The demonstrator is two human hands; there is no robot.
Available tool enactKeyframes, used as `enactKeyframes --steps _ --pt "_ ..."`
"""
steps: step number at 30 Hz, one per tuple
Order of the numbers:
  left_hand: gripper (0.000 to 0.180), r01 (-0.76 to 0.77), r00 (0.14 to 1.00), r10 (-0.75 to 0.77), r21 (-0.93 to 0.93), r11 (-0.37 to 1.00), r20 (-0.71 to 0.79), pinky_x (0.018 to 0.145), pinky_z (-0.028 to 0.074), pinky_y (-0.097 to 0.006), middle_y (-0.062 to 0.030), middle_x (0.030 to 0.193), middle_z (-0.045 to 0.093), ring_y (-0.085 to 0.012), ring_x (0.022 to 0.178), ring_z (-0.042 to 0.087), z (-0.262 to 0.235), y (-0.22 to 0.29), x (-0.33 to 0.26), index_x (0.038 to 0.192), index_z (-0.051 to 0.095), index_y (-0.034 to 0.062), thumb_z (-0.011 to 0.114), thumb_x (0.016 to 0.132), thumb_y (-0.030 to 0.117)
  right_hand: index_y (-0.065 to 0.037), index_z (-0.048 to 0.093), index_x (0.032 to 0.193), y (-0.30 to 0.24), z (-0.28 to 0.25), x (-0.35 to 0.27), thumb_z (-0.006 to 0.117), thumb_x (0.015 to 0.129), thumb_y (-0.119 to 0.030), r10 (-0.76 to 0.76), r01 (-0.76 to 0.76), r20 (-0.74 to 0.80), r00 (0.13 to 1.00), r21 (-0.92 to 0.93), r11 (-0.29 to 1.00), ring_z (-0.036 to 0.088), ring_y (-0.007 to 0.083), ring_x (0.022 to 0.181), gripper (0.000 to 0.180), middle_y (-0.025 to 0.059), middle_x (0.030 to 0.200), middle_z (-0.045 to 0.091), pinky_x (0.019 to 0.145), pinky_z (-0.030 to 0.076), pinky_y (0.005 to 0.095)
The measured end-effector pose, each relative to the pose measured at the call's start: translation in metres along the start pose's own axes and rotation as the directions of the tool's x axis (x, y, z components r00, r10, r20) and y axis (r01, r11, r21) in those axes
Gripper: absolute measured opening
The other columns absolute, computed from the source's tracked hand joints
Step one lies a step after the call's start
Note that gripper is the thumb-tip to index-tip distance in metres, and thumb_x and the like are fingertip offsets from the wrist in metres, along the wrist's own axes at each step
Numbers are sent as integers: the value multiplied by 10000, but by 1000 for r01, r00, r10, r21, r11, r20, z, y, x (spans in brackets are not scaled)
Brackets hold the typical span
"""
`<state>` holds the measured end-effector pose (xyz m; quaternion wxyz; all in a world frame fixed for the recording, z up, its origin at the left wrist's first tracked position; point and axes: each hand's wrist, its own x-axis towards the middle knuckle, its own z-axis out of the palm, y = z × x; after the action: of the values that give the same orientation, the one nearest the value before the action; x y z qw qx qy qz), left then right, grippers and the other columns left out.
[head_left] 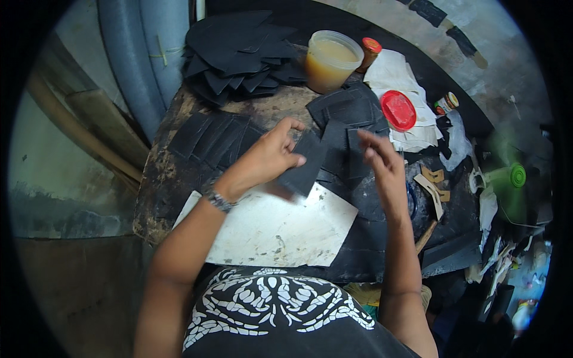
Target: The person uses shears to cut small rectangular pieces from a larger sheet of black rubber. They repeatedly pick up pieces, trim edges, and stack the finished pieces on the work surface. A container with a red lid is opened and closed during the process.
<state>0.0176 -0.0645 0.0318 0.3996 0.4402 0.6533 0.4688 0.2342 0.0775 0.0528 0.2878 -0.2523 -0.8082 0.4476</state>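
Fingers (293,126) of the left hand (268,156) are closed in a pinch on a dark rectangular cut piece (303,164), thumb on its near face and fingertips curled over its upper edge; the piece sits at the centre of the frame, tilted, its lower corner over a pale work board (280,230). The right hand (382,170), just right of centre, is held with the fingers loosely bent and slightly spread, gripping nothing; its fingertips hover just beside the right edge of the held piece, above a loose heap of dark cut pieces (349,119). Whether they touch that heap cannot be told. A metal wristband (218,201) circles the left wrist.

Surroundings. The pale board lies at lower centre on a dark, stained worktable (161,191). A row of overlapping dark strips (209,137) lies left of the left hand. A stack of dark curved pieces (236,53) occupies the upper centre-left. To its right stands a translucent tub of amber liquid (331,59), with a small orange-capped bottle (370,51) just beside it. A red round lid (398,110) rests on white crumpled sheets (400,77) at upper right. Tan cardboard shapes (434,182) lie at mid right, and a blurred green object (513,176) sits near the right rim. Grey-blue pipes (134,59) run down the upper left.
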Motion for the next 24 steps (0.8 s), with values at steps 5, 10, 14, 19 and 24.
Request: enactKeyframes --steps 5,10,14,19,24 --pt "414 -191 981 171 291 938 92 738 502 -295 -84 1062 582 -158 834 601 -20 -17 -58 1234 628 41 727 832 43 -78 667 1276 2 47 -56 513 879 24 22 -27 178 984 28 999 489 193 1042 437 81 1082 518 934 379 283" --pt "313 -235 970 239 429 872 47 872 518 -332 -132 1242 582 -267 1043 642 -16 -28 -65 1143 694 33 723 832 61 -139 663 1297 -2 73 -61 525 881 19 -53 113 209 976 -285 952 453 268 1030 466 120 1107 507 952 339 368" --pt "321 -208 977 211 430 878 43 937 507 -362 -156 1298 564 -311 1122 625 -15 -28 -67 1153 688 30 714 836 70 -148 656 1308 -9 80 -52 525 909 5 -12 94 226 974 -353 931 435 262 1028 446 117 1065 491 938 305 370" --pt "343 -220 973 230 426 878 28 974 495 -375 -162 1303 561 -328 1146 614 -15 -31 -71 1176 678 34 708 836 72 -170 658 1314 -11 86 -47 508 885 40 -3 99 238 971 -394 914 437 238 1019 500 82 1020 470 973 279 360" --pt "350 -241 966 256 426 872 24 982 494 -377 -160 1308 561 -329 1165 605 -15 -31 -71 1181 676 36 707 834 70 -163 667 1296 -14 88 -60 525 874 17 -62 197 317 946 -416 888 441 248 1025 480 86 1005 481 968 266 391"
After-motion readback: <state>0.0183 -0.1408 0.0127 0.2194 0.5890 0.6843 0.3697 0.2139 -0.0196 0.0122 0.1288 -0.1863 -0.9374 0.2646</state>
